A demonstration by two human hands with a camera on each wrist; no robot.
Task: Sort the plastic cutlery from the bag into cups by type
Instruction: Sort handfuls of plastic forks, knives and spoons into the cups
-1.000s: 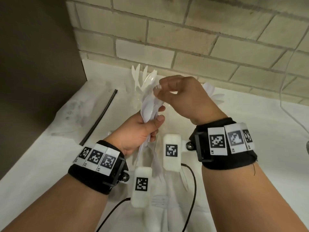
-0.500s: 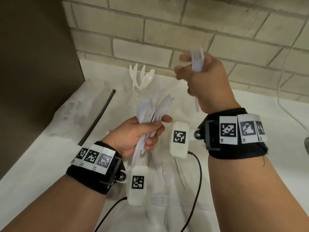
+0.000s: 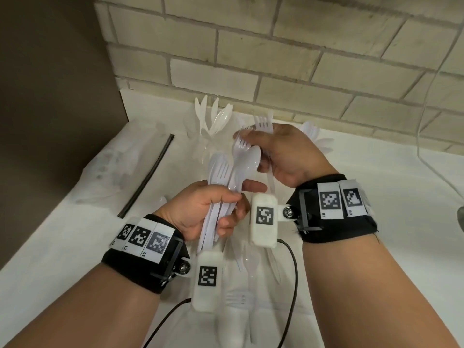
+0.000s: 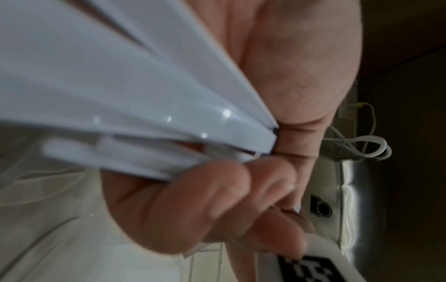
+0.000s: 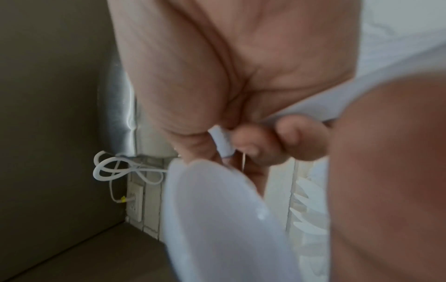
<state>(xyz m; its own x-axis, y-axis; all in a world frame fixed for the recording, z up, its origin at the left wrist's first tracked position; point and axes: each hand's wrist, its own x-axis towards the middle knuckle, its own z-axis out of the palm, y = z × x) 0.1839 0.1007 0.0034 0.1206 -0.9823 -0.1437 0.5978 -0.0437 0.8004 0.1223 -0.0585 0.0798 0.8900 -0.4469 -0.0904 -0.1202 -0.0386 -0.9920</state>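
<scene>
My left hand (image 3: pixel 221 204) grips a bundle of white plastic forks and spoons (image 3: pixel 226 172) upright over the table; in the left wrist view their handles (image 4: pixel 120 95) fan out from my curled fingers. My right hand (image 3: pixel 251 140) holds one white fork (image 3: pixel 263 123), tines sticking up past the knuckles, and its fingertips touch the head of another fork (image 3: pixel 241 145) in the bundle. A clear cup (image 3: pixel 213 121) with spoons and knives stands at the back. A second group of cutlery (image 3: pixel 311 131) shows behind my right hand; its cup is hidden.
A clear plastic bag (image 3: pixel 263 305) with loose cutlery, a fork (image 3: pixel 237 298) among it, lies under my wrists. A black strip (image 3: pixel 150 172) lies at the left on the white table (image 3: pixel 376 197). A brown panel (image 3: pixel 50 96) stands left, a brick wall (image 3: pixel 301 59) behind, a thin cable (image 3: pixel 426 146) hangs right.
My right hand rose toward the wall with a fork pulled from the bundle, then came back down to the bundle, still holding it. The left hand has kept its grip.
</scene>
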